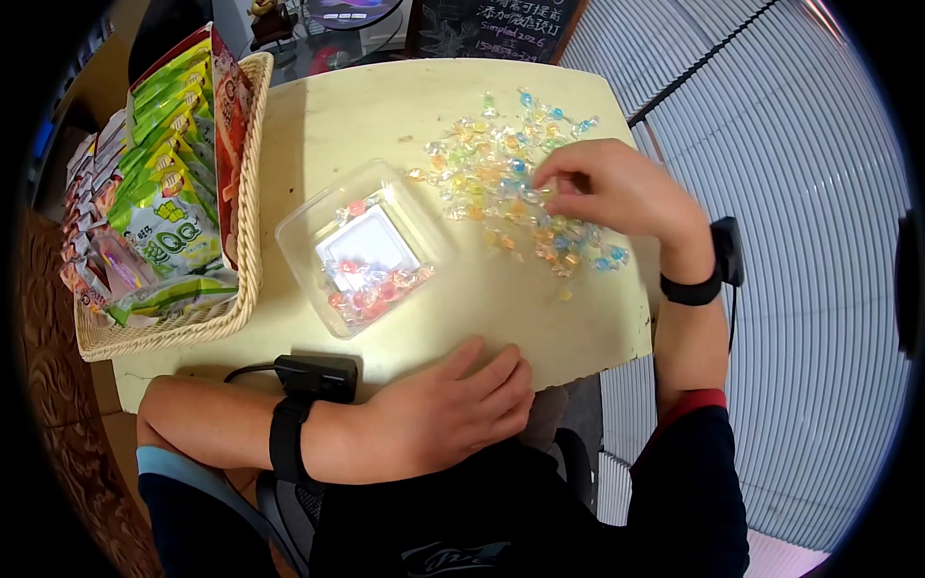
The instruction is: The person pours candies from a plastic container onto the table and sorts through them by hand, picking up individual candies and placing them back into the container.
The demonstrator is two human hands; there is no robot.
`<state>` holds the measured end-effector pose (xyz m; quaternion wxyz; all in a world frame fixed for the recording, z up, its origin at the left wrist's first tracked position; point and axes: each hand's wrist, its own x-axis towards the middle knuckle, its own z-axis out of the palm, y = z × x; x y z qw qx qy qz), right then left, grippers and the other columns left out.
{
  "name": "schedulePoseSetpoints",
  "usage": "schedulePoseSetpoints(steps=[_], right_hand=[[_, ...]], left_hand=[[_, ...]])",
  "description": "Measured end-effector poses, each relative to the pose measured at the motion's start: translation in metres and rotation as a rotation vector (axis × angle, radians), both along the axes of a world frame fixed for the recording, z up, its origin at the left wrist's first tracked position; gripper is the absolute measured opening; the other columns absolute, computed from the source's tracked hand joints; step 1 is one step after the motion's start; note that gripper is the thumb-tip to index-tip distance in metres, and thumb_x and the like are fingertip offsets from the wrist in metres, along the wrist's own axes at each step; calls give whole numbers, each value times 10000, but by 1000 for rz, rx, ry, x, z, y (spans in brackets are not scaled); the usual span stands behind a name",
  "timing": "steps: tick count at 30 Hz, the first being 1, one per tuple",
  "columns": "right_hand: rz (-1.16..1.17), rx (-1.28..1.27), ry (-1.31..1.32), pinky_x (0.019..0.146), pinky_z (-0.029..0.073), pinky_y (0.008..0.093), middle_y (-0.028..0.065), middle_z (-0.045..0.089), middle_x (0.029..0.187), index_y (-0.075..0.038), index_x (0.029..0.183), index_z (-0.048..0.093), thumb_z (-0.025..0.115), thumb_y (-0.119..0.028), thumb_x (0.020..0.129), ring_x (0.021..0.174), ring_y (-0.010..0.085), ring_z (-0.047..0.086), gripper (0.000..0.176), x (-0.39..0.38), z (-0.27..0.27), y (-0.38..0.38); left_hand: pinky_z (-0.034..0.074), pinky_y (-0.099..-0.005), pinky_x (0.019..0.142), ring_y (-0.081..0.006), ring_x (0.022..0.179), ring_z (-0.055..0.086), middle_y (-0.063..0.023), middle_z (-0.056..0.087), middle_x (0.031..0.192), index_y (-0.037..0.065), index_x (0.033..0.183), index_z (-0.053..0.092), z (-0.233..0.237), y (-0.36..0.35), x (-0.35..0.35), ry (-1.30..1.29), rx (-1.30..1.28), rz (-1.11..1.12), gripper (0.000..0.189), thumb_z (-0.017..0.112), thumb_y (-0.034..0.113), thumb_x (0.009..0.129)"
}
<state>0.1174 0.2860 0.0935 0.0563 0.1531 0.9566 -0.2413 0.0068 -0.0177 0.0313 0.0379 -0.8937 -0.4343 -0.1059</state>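
Many wrapped candies in clear wrappers, with yellow, orange, green and blue centres, lie loosely heaped on the table. My right hand is at the heap's right side, thumb and fingers curled close together at the candies; what is between the fingertips is too small to make out. A clear square plastic box stands left of the heap, holding several red and pink candies around a white square at its bottom. My left hand rests at the table's near edge, fingers loosely apart, holding nothing.
On the left a wicker basket holds green snack packets and other bags. The pale yellow table has rounded far corners. White corrugated panelling runs along the right, and a written blackboard stands behind.
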Motion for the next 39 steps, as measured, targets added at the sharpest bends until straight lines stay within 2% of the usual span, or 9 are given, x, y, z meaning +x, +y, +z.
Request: schedulePoseSetpoints(steps=[3, 12, 15, 20, 23, 25, 29, 32, 39], right_hand=[[145, 46, 421, 657, 522, 366, 89, 701, 801, -34, 1075, 768, 792, -206, 940, 672, 241, 644, 220, -10, -26, 1], [-148, 106, 41, 655, 527, 361, 76, 705, 771, -19, 1024, 733, 802, -202, 884, 692, 204, 676, 241, 31, 32, 12], [-115, 122, -240, 677, 535, 364, 73, 705, 779, -43, 1211, 662, 867, -178, 855, 740, 222, 702, 433, 37, 39, -2], [-116, 183, -178, 690, 544, 374, 111, 733, 822, -32, 1199, 678, 810, -169, 895, 728, 271, 703, 358, 29, 14, -11], [-1, 186, -3, 702, 537, 350, 88, 734, 838, -13, 1141, 709, 761, -168, 952, 722, 216, 685, 251, 18, 12, 3], [-19, 52, 154, 710, 561, 387, 133, 746, 824, 9, 1037, 732, 727, -195, 962, 737, 273, 716, 217, 4, 18, 11], [-187, 96, 410, 693, 544, 350, 91, 724, 812, -6, 1049, 751, 726, -202, 972, 711, 220, 676, 212, -9, 2, 23], [-228, 104, 213, 671, 489, 297, 5, 689, 805, 7, 1105, 737, 725, -187, 1009, 703, 108, 579, 217, 1, -5, 21], [-206, 211, 309, 642, 476, 311, 37, 669, 775, -9, 1129, 767, 734, -175, 983, 667, 133, 571, 224, 0, -19, 21]], left_hand=[[459, -495, 1133, -346, 1364, 567, -183, 606, 1383, 48, 1398, 609, 1, 1, -1, -15, -12, -10, 482, 639, 299, 988], [453, -503, 1151, -355, 1394, 550, -188, 593, 1422, 56, 1409, 605, 3, 1, -2, 8, -30, -11, 483, 622, 310, 999], [451, -507, 1154, -356, 1399, 547, -189, 592, 1430, 57, 1416, 601, 1, 0, -1, 15, -26, -5, 485, 611, 314, 1005], [451, -512, 1153, -358, 1401, 544, -196, 588, 1434, 53, 1423, 593, -2, -2, -1, 6, -10, 3, 493, 608, 315, 1005], [452, -515, 1152, -362, 1400, 542, -202, 584, 1435, 48, 1425, 589, -1, -2, -2, 10, -11, -11, 497, 611, 310, 1004], [452, -517, 1151, -364, 1401, 541, -205, 578, 1439, 44, 1424, 587, -3, -1, -2, -16, -14, -7, 500, 618, 305, 999], [450, -517, 1153, -367, 1401, 539, -206, 574, 1446, 46, 1424, 587, -2, 0, -3, 2, -21, -9, 497, 623, 303, 1000], [446, -514, 1156, -371, 1398, 539, -205, 570, 1451, 50, 1426, 588, -5, -2, -1, -11, -30, 3, 492, 623, 302, 1005], [441, -507, 1159, -359, 1410, 536, -199, 572, 1449, 61, 1422, 591, -1, 1, -2, 7, -38, -10, 490, 629, 302, 997]])
